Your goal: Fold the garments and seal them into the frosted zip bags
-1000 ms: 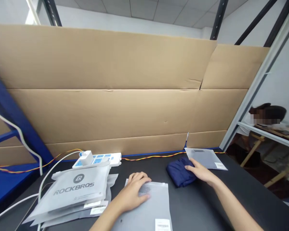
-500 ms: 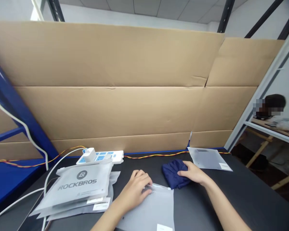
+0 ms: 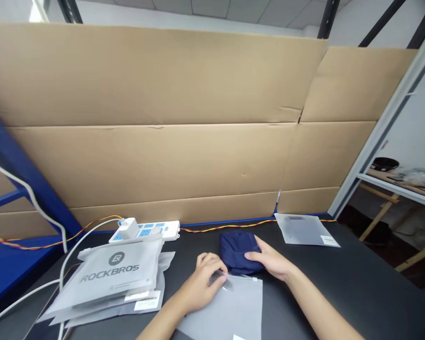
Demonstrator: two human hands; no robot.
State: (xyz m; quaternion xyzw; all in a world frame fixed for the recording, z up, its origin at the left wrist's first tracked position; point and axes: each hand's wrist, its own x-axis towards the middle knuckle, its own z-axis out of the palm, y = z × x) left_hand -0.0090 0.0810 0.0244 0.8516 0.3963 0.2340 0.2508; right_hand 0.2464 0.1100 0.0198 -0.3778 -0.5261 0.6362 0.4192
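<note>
A folded navy-blue cloth bundle point(image 3: 238, 251) lies at the top edge of a frosted zip bag point(image 3: 239, 302), and my right hand point(image 3: 269, 260) grips its right side, thumb on top. My left hand point(image 3: 207, 283) pinches the upper left of that bag's mouth, where the clear plastic is lifted a little. The bag lies flat on the black table, with a white label at its lower edge, partly cut off by the frame. Whether the bundle reaches inside the bag's mouth I cannot tell.
Left of my hands, several frosted ROCKBROS bags point(image 3: 109, 271) are stacked. Behind them sits a white power strip point(image 3: 168, 230) with cables. Another frosted bag point(image 3: 304, 230) lies at the back right. Cardboard point(image 3: 156, 160) walls off the table's far edge.
My right hand has brought the navy bundle leftward, close to my left hand and the bag's opening. The bundle looks flatter and squarer. My left hand keeps its pinch on the bag.
</note>
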